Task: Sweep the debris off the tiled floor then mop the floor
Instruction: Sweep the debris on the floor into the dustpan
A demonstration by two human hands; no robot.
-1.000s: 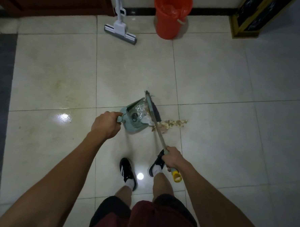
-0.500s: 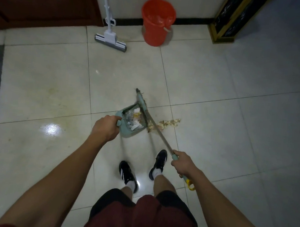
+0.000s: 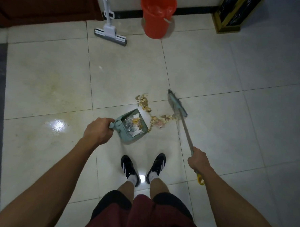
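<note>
Both arms reach down and forward from the lower corners of the frame. The left hand (image 3: 99,130) sits left of centre, its fingers curled tight round the handle of a green dustpan (image 3: 132,127), knuckles up. The right hand (image 3: 198,160) is at the lower right of centre, its grip wrapped round the shaft of a broom (image 3: 177,106), with the yellow end of the handle sticking out below the fist. The shaft slants up and left to the broom head, which rests on the floor (image 3: 42,80) just right of centre.

The dustpan lies on the tiles at the middle of the frame, its open mouth turned to the right and upward. Inside it are crumpled clear wrapping, white scraps and a few yellowish bits. A trail of pale yellow debris (image 3: 156,118) lies on the floor between the dustpan's mouth and the broom head, and curves up toward the tile joint above the pan.

At the top of the frame stands an orange bucket (image 3: 157,17) lined with a thin bag; what it holds cannot be told. To its left a mop (image 3: 110,33) stands with its flat head on the tiles and its pole going up out of the frame. Two black shoes (image 3: 142,165) stand below the dustpan.
</note>
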